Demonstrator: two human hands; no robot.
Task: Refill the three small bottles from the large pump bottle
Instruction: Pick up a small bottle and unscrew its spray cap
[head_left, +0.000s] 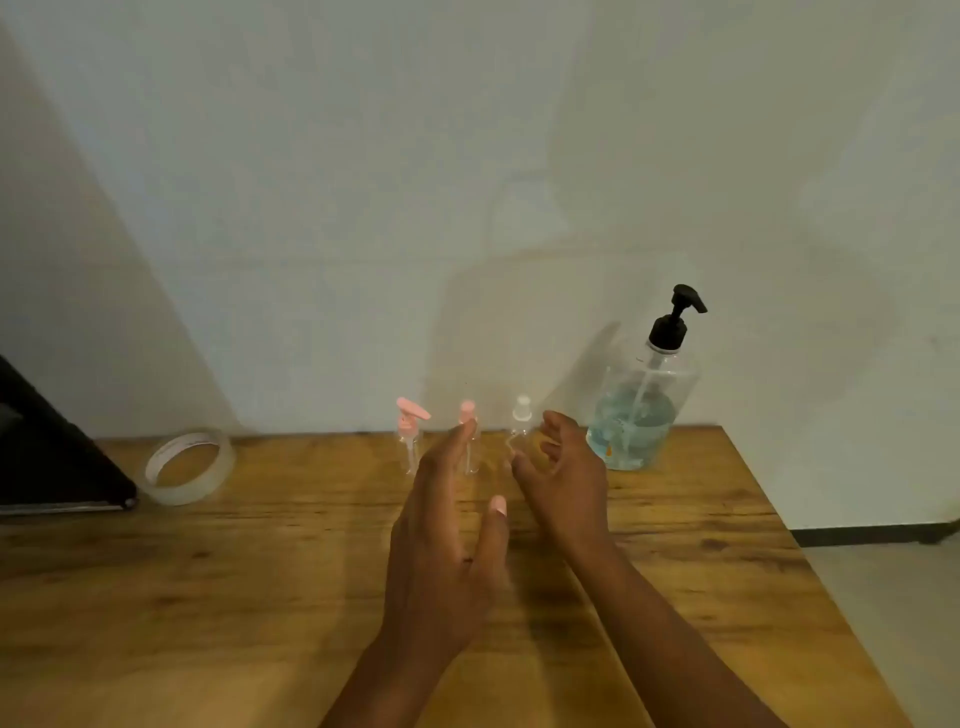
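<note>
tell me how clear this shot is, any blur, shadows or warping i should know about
Head view: dim, warm light; soft focus throughout, with both hands, left hand and right hand, smeared. The three small bottles are faint and hard to outline. The large pump bottle throws a grey shadow on the wall to its left. Wide-angle distortion makes the table edges splay outward.

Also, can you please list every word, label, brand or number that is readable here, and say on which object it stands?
No text here can be read.
Large clear pump bottle with black pump: faint print near the base, too blurred to read.
Roll of clear tape: pale inner ring with faint marks, too blurred to read.
Three small clear bottles, two pink-capped, one white-capped: no label visible.
</note>
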